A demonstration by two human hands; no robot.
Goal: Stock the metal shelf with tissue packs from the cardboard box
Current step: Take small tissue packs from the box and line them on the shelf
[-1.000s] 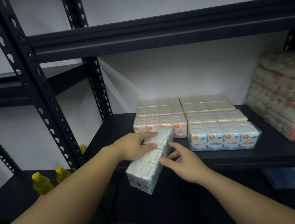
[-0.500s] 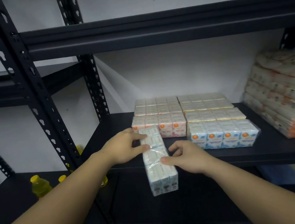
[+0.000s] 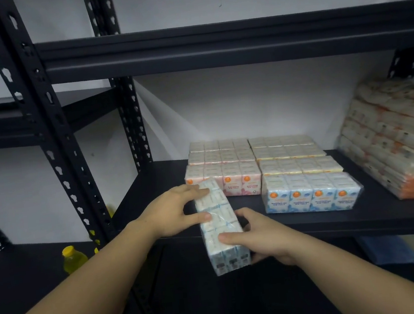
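A long blue-and-white tissue pack (image 3: pixel 221 226) lies lengthwise, its far end over the black metal shelf (image 3: pixel 337 219) and its near end sticking out past the front edge. My left hand (image 3: pixel 173 213) grips its far left side. My right hand (image 3: pixel 258 236) holds its near right side. Behind it on the shelf stand pink tissue packs (image 3: pixel 224 173), yellow tissue packs (image 3: pixel 290 153) and a blue tissue pack (image 3: pixel 310 192) in rows. The cardboard box is out of sight.
A tall stack of orange-and-white wrapped packs (image 3: pixel 402 139) fills the shelf's right end. Black slotted uprights (image 3: pixel 44 139) stand at left. Yellow-capped bottles (image 3: pixel 73 258) sit on a lower left shelf. Another shelf beam (image 3: pixel 214 45) runs overhead.
The held pack has turned from a diagonal tilt to point straight into the shelf, and both hands have shifted along it; it sits slightly farther in.
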